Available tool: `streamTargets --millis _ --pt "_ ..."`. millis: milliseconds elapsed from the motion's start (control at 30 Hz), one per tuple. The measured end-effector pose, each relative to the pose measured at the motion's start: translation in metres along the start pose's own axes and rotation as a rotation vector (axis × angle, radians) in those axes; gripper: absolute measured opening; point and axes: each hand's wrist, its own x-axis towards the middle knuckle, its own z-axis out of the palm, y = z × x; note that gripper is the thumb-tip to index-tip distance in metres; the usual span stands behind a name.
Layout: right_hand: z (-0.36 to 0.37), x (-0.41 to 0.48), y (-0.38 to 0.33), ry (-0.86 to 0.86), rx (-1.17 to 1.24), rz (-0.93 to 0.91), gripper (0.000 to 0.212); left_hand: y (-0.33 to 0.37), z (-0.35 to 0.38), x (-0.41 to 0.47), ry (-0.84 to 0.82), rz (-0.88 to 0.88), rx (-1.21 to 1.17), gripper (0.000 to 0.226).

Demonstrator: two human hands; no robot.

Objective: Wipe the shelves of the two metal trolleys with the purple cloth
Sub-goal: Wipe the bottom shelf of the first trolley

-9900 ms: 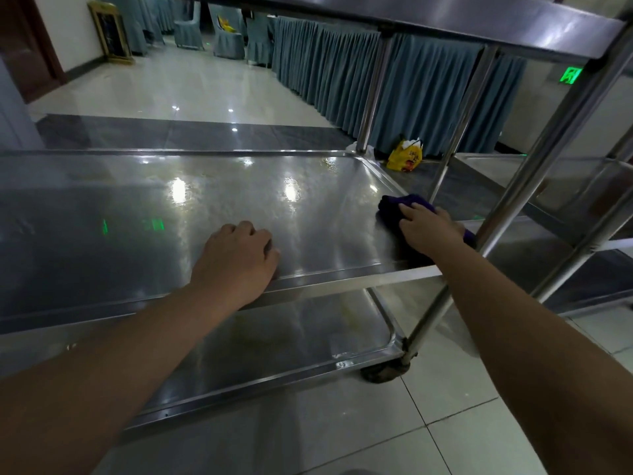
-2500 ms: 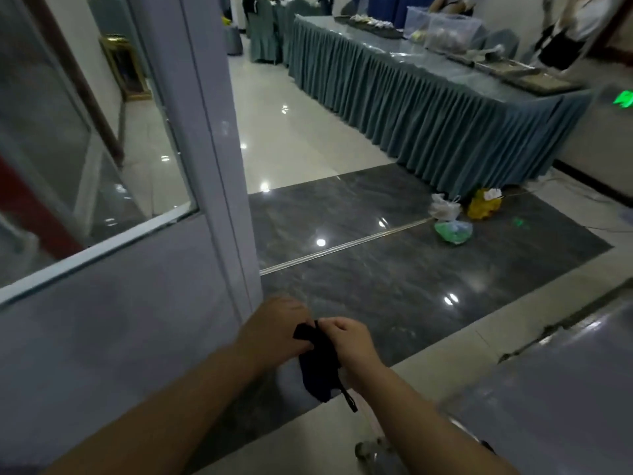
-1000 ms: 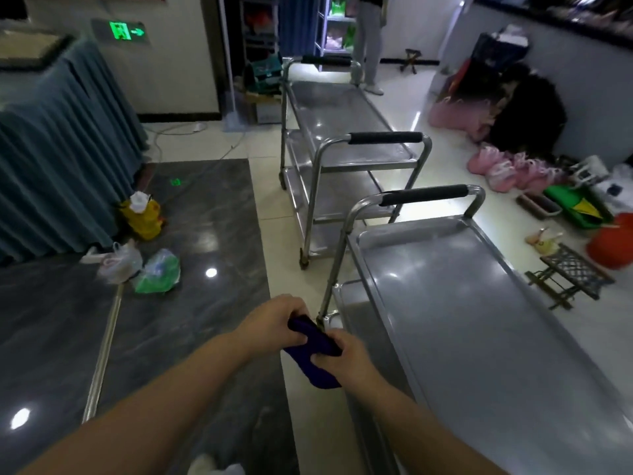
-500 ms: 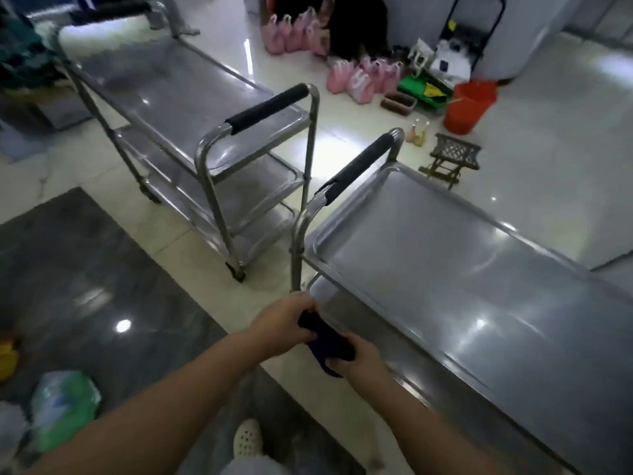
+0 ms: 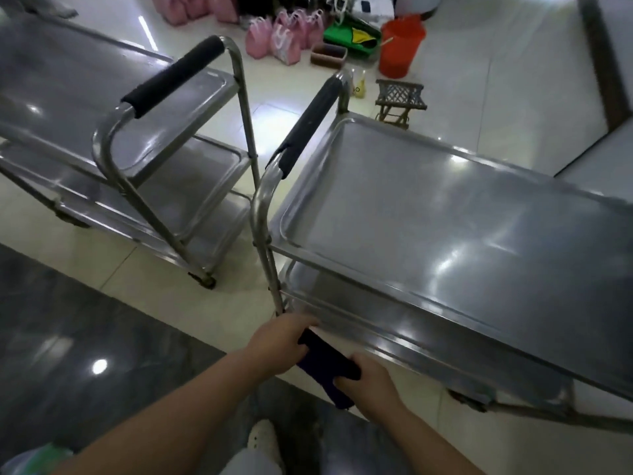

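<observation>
I hold the purple cloth point(image 5: 325, 365) bunched between both hands, low in the middle of the view. My left hand point(image 5: 279, 344) grips its upper end and my right hand point(image 5: 368, 385) grips its lower end. The cloth hangs just in front of the near corner of the right metal trolley point(image 5: 445, 214), beside its upright post. That trolley's bare top shelf fills the right side, with lower shelves partly hidden beneath. The second metal trolley point(image 5: 102, 108) stands to the left, apart from my hands, showing three shelves. Each trolley has a black foam handle.
Pink bags point(image 5: 281, 36), a green bag point(image 5: 352, 32), an orange bucket point(image 5: 400, 46) and a small woven stool point(image 5: 399, 97) sit on the pale tiles behind the trolleys. Dark polished floor point(image 5: 85, 337) lies at lower left. My shoe point(image 5: 262, 440) shows at the bottom.
The view has turned from the curtained tables to the two trolleys and come closer. Both hands keep hold of the cloth, which now hangs by the right trolley's near corner.
</observation>
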Motion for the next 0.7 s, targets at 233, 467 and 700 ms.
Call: streamTargets --millis 233,467,700 --pt "0.011 0.079 0.037 0.140 -0.113 -0.064 0.007 -0.044 0.060 0.080 0.091 0.058 0.015 0.033" --pt "0.028 0.205 0.048 0.654 -0.356 -0.474 0.030 -0.101 0.084 0.169 0.397 0.046 -0.116 0.028" --pt "0.077 0.289 0.069 0.600 -0.773 -0.564 0.021 -0.175 0.143 0.215 0.548 0.194 -0.035 0.042"
